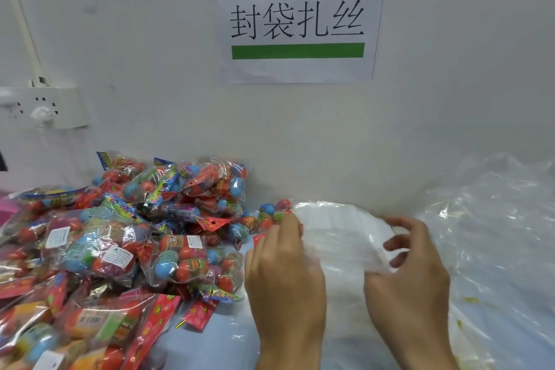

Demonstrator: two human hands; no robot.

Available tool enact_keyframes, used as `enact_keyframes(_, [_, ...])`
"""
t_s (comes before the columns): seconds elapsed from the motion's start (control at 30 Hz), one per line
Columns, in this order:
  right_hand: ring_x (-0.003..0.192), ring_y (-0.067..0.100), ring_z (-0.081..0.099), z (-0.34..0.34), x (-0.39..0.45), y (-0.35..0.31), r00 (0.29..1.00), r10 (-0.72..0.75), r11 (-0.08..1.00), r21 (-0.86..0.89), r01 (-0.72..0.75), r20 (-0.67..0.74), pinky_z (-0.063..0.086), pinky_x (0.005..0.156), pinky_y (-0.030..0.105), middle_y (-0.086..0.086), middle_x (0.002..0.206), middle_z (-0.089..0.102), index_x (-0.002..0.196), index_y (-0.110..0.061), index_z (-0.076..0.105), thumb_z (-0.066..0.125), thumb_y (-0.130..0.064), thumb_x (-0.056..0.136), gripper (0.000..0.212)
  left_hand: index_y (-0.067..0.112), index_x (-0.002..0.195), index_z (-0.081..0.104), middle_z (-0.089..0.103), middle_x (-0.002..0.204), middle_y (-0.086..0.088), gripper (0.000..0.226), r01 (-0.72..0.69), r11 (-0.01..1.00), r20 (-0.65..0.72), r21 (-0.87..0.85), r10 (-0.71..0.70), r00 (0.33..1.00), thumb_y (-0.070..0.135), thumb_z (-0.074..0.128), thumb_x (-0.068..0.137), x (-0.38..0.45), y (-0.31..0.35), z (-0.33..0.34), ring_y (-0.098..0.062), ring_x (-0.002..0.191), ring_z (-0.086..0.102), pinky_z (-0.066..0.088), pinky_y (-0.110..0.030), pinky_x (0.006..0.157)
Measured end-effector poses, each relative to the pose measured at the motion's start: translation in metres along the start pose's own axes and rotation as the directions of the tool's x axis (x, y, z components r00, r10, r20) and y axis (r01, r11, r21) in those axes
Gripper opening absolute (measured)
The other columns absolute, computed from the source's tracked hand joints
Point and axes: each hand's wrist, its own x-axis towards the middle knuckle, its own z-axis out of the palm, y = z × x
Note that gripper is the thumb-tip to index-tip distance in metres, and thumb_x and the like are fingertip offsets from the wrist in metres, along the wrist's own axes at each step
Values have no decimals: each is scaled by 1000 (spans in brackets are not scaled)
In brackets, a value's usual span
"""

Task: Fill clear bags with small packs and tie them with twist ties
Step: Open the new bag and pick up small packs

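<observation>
1. At the middle of the table, just below the wall, a stack of flat clear bags (pixel 336 228) is lying, and both hands are working at its near edge.
2. The left hand (pixel 285 267) is reaching forward with its back turned up, wrist low in the view; its fingers (pixel 289 227) are curling down onto the left part of the stack, seeming to pinch the film, though the fingertips are hidden behind the knuckles.
3. The right hand (pixel 411 273) is coming in from the lower right, its back also toward the camera. Its thumb and lower fingers are pinching a crumpled fold of the clear film, while the upper fingers (pixel 402 224) are arching loosely, spread above the bag.
4. The two hands are sitting near each other, with the lifted film stretching between them.
5. To the left, a heap of small packs (pixel 120 237), clear wrappers holding red, blue and orange egg shapes, is spreading across the table and touching the left edge of the stack.
6. To the right, a large loose plastic sheet (pixel 495 225) is billowing over the table.
7. On the wall above, a paper sign (pixel 297 15) with green bars is hanging, and a white power socket (pixel 45 105) is sitting at far left.
</observation>
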Motion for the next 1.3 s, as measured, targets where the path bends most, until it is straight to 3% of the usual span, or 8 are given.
enact_keyframes(0.27, [61,8,69,-11,7,1,956,287,942,201,-269,-62,58,63,37,-3,85,72,94,-38,61,56,12,76,53,30,114,52,47,105,11,59,-7,999,-6,-53,7,1000,29,86,65,3,1,3,-14,98,46,48,-33,81])
enact_keyframes(0.43, [75,26,74,-17,18,13,873,487,819,359,-447,-25,56,86,49,-3,84,73,101,-35,54,62,3,87,41,31,109,51,52,109,17,45,366,906,169,-211,-334,927,44,78,76,5,4,1,-10,97,53,44,-24,77])
enact_keyframes(0.63, [114,9,43,-9,7,1,990,23,998,-61,-14,140,36,97,28,-9,125,38,133,-49,36,83,-11,72,86,25,70,51,59,71,4,31,475,839,113,-264,-462,879,5,71,82,9,-8,-2,-13,64,56,33,-15,44])
enact_keyframes(0.7, [112,6,43,-8,5,0,980,-110,984,-118,130,166,34,96,21,-14,123,41,124,-52,46,80,-16,76,68,27,72,50,59,71,4,33,424,859,118,-287,-408,905,2,69,82,8,-5,-1,-11,62,56,39,-16,43])
enact_keyframes(0.9, [114,29,49,-20,23,14,995,59,996,-67,-65,-85,32,89,30,11,119,56,107,-24,54,58,-9,94,21,37,120,58,61,121,20,46,436,772,471,-463,-202,858,12,73,83,7,-3,3,3,114,58,45,-10,91])
enact_keyframes(1.07, [102,20,42,-41,28,8,969,242,966,-80,-246,-55,38,102,47,8,147,36,131,-36,40,69,-7,83,63,36,147,41,44,145,24,91,414,846,684,-336,-83,724,31,89,70,23,-21,-11,2,136,38,36,-36,116])
enact_keyframes(1.17, [145,21,25,-40,24,-8,990,94,973,-222,-68,108,21,115,55,-6,159,18,142,-47,26,63,-17,69,87,34,133,57,55,134,21,64,400,858,605,-323,-138,784,29,85,76,36,-35,-20,-3,128,48,42,-28,106])
enact_keyframes(1.3, [154,16,12,-34,17,-20,984,-126,964,-218,151,125,8,117,45,-6,160,24,141,-47,35,40,-23,59,85,29,99,63,60,111,2,14,372,918,131,-141,-355,926,23,71,89,44,-50,-26,-14,102,49,38,-27,81])
